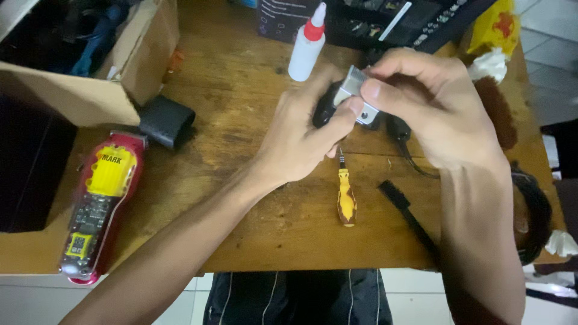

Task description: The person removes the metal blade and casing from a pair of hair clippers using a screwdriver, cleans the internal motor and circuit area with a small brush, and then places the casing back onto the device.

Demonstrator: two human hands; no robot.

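Worn wooden tabletop (241,198) runs under everything you see. At its far left an open cardboard box (78,90) overhangs the edge, and below it lies a red and yellow hair clipper (99,207) with its circuit board showing. Just right of the box sits a small black cap-like piece (167,122). Further along, a white squeeze bottle with a red collar (307,45) stands near the back. Your left hand (301,141) is closed around a black clipper body (325,105), held above the table. Your right hand (436,108) pinches the metal blade (355,96) at the top of that body, thumb pressed on it. Beneath your hands lie a small yellow screwdriver (346,201) and, to its right, a black cleaning brush (406,216).
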